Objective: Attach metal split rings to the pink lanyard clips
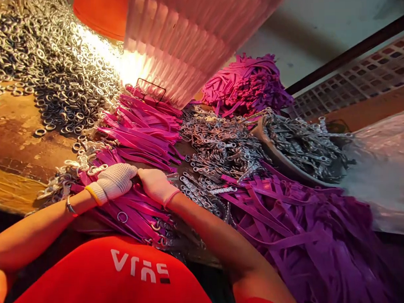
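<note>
Two hands, left [118, 181] and right [156, 185], met, fingers pinched closed on something I couldn't make out, over the pink straps [141, 211]. Several there seemed already fitted with rings [155, 226] at their ends; beyond, heaped loose rings [66, 63], metal links [228, 146] and purple straps [290, 219] suggested plenty was left.

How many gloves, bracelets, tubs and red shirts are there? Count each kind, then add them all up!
Gloves: 2
Bracelet: 1
Tub: 1
Red shirt: 1
Total: 5
The straps and rings lie heaped up, too many to count one by one.
</note>
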`<state>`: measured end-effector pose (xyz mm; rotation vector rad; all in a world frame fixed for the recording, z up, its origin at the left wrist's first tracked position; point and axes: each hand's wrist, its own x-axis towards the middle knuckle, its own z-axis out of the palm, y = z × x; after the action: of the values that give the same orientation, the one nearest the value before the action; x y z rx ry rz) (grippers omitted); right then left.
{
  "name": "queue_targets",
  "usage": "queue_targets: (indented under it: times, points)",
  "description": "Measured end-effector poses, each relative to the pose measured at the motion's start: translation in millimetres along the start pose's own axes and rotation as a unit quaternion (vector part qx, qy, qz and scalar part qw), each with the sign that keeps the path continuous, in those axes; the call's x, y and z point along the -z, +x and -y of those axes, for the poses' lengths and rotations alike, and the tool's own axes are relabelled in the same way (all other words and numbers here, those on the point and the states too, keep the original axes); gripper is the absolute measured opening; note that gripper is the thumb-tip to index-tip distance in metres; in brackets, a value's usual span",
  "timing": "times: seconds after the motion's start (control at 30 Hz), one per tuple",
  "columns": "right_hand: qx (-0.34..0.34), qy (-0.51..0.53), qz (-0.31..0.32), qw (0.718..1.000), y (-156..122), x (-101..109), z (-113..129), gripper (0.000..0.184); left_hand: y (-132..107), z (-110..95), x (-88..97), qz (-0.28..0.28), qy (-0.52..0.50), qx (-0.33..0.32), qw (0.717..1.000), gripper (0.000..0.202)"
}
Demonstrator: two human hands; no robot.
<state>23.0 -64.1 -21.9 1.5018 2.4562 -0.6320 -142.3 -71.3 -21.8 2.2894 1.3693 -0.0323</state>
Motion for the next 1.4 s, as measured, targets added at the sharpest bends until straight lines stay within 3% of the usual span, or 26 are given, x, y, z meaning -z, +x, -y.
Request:
queue_targets:
  times: [0.2,0.4,0.53,0.73,0.87,0.93,1.03,1.1,1.2,1.3,1.4]
  points:
    - [-0.041,0.008,-0.063,0.997,-18,-6,-8,0.018,8,18,-7.6,-0.081,-0.203,-0.017,0.976,0.021]
    - [0.0,0.188,-0.265,0.946,-60,-10,4,0.026,-8,2,2.9,0.014,-0.435,-0.105,0.894,0.033]
    - [0.008,0.151,-0.323,0.934,-82,-21,20,0.036,-26,-13,3.7,0.031,-0.466,-0.096,0.879,0.029]
    - [-0.035,-0.036,-0.268,0.962,-97,-25,34,0.021,-42,-28,6.2,0.082,-0.469,0.012,0.879,0.031]
    - [-0.046,-0.155,-0.242,0.957,-107,-21,33,0.015,-37,-34,9.1,0.101,-0.432,0.022,0.896,0.028]
    - [-0.036,-0.16,-0.241,0.957,-111,-18,27,0.013,-29,-38,10.1,0.094,-0.389,-0.021,0.916,0.026]
    - [-0.046,-0.119,-0.273,0.954,-113,-16,12,0.019,-12,-45,11.2,0.013,-0.277,-0.135,0.951,0.018]
    - [-0.069,-0.059,-0.312,0.946,-112,-15,3,0.027,0,-51,11.4,-0.024,-0.216,-0.184,0.959,0.014]
    - [-0.089,0.014,-0.313,0.945,-110,-13,-5,0.027,15,-60,11.7,-0.017,-0.186,-0.171,0.967,0.011]
    - [-0.114,-0.003,-0.228,0.967,-112,-8,-8,0.022,25,-67,14.2,0.004,-0.207,-0.119,0.971,0.006]
    - [-0.158,-0.002,-0.179,0.971,-116,-2,-12,0.024,31,-74,17.3,0.057,-0.299,-0.08,0.949,0.012]
